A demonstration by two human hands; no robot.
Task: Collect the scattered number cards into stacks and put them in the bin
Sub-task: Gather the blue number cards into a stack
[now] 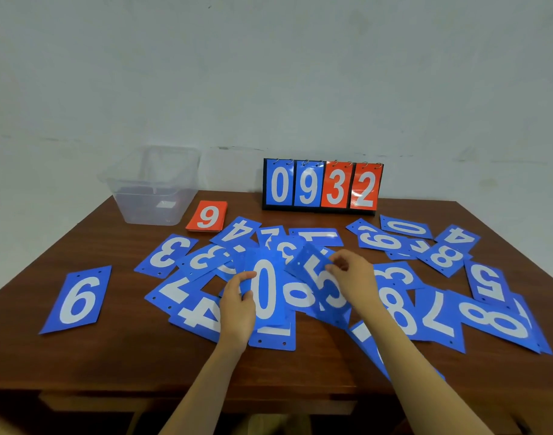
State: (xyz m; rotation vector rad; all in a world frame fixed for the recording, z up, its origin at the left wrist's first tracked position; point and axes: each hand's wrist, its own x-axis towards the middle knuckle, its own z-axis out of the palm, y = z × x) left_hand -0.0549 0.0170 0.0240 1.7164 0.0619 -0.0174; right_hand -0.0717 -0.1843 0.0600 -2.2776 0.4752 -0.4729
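Several blue number cards lie scattered and overlapping across the brown table (118, 356). My left hand (237, 309) grips a small stack of blue cards topped by a 0 card (265, 290), thumb on its face. My right hand (352, 277) pinches the edge of a blue 5 card (322, 277), lifted and tilted beside the 0 stack. A lone blue 6 card (79, 299) lies at the left. A neat stack of red cards topped by a 9 (207, 216) sits next to the clear plastic bin (152, 186) at the back left.
A flip scoreboard (322, 185) reading 0932 stands at the back against the pale wall. Blue cards reach the table's right edge and overhang its front edge by my right forearm. Bare wood shows at the front left.
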